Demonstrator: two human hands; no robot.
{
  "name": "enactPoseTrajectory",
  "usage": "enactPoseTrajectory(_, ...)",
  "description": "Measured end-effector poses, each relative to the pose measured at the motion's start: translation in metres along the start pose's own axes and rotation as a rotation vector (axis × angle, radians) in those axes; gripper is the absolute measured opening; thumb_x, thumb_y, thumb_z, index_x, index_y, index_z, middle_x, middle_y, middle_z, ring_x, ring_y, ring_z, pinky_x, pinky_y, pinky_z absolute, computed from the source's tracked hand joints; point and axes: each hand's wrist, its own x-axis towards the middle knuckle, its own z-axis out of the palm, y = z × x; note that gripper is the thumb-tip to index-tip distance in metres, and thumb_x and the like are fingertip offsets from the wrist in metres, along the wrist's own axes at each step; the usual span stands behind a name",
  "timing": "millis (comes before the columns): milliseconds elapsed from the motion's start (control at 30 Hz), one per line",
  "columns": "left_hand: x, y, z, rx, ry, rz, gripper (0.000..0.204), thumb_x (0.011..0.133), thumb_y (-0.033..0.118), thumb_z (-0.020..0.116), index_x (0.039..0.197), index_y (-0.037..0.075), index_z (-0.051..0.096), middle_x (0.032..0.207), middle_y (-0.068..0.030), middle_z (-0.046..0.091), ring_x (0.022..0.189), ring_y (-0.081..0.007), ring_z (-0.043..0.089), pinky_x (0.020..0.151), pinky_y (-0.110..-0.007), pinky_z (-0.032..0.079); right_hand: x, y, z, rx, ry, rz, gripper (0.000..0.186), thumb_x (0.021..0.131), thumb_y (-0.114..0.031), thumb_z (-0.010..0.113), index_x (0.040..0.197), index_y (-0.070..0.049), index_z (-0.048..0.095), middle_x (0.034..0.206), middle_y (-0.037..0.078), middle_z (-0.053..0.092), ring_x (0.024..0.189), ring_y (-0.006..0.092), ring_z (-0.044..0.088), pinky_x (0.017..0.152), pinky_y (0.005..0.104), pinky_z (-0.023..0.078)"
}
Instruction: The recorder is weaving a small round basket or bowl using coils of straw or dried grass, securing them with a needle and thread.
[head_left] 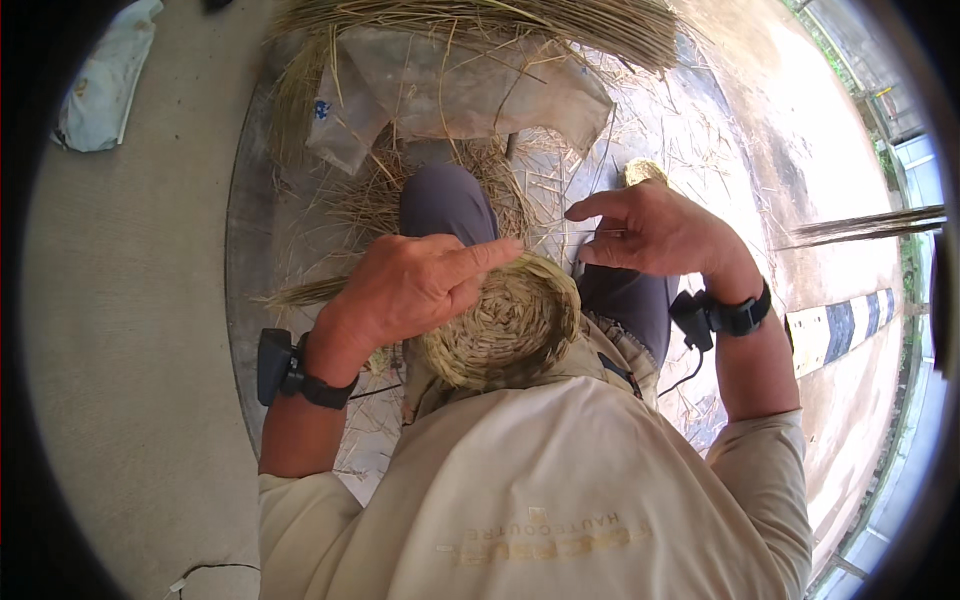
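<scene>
A round, shallow basket of coiled, woven straw rests on my lap, its left side partly hidden by my left hand. My left hand grips that side, its index finger stretched toward the far rim and the other fingers curled. My right hand is raised right of the basket, index finger and thumb apart; a fine pale strand may lie by the fingers, too small to be sure. Beyond it is a small pale-yellow straw piece, partly hidden. A bundle of straw sticks out behind my left hand.
A long straw bundle and a crumpled translucent plastic sheet lie beyond my knees among loose straw on a grey mat. A white sack is at upper left. Dark thin stalks jut in at right, above a striped strip.
</scene>
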Motion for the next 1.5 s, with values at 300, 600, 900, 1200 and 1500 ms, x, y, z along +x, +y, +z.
enactPoseTrajectory(300, -0.013, -0.004, 0.003, -0.060, -0.030, -0.095, 0.037, 0.092, 0.009, 0.072, 0.129, 0.012, 0.073, 0.089, -0.0142, 0.075, 0.075, -0.0314, 0.074, 0.065, -0.041, 0.060, -0.010, 0.099, -0.024, -0.015, 0.372, 0.099, 0.018, 0.099, -0.017, 0.076, 0.104, 0.000, 0.075, 0.082, 0.005, 0.070, 0.075, 0.0081, 0.061, 0.067, 0.0291, 0.051)
enactPoseTrajectory(600, -0.036, -0.009, -0.001, -0.101, -0.148, -0.300, 0.032, 0.098, 0.011, 0.064, 0.126, -0.002, 0.063, 0.103, -0.0267, 0.073, 0.092, -0.0450, 0.073, 0.077, -0.051, 0.058, -0.069, 0.091, 0.020, -0.003, 0.266, 0.072, 0.015, 0.099, -0.009, 0.070, 0.113, -0.003, 0.075, 0.080, 0.016, 0.070, 0.068, 0.0240, 0.066, 0.068, 0.0347, 0.053)
enactPoseTrajectory(900, -0.041, 0.000, 0.030, -0.126, 0.103, -0.281, 0.027, 0.098, 0.007, 0.062, 0.122, -0.005, 0.062, 0.100, -0.0273, 0.072, 0.089, -0.0467, 0.071, 0.074, -0.050, 0.057, -0.067, 0.104, 0.037, 1.501, 0.261, 0.042, 0.022, 0.105, -0.010, 0.058, 0.122, 0.003, 0.064, 0.062, -0.005, 0.050, 0.051, 0.0044, 0.041, 0.046, 0.0216, 0.032)
enactPoseTrajectory(1200, -0.016, -0.013, 0.029, 0.071, 0.012, -0.040, 0.029, 0.099, 0.009, 0.060, 0.127, 0.001, 0.063, 0.103, -0.0267, 0.071, 0.094, -0.0442, 0.071, 0.080, -0.050, 0.056, 0.118, -0.055, 0.059, 0.273, 0.211, -1.089, 0.033, 0.096, -0.007, 0.060, 0.124, 0.008, 0.064, 0.080, 0.010, 0.065, 0.071, 0.0274, 0.064, 0.067, 0.0400, 0.053)
enactPoseTrajectory(1500, -0.029, -0.032, 0.027, -0.548, -0.054, -0.422, 0.036, 0.102, 0.017, 0.061, 0.132, -0.003, 0.064, 0.102, -0.0263, 0.074, 0.092, -0.0344, 0.076, 0.083, -0.041, 0.057, 0.030, -0.061, 0.123, -0.057, -0.391, -0.486, 0.042, 0.096, -0.018, 0.060, 0.138, -0.014, 0.063, 0.076, 0.019, 0.069, 0.073, 0.0419, 0.070, 0.068, 0.0537, 0.055)
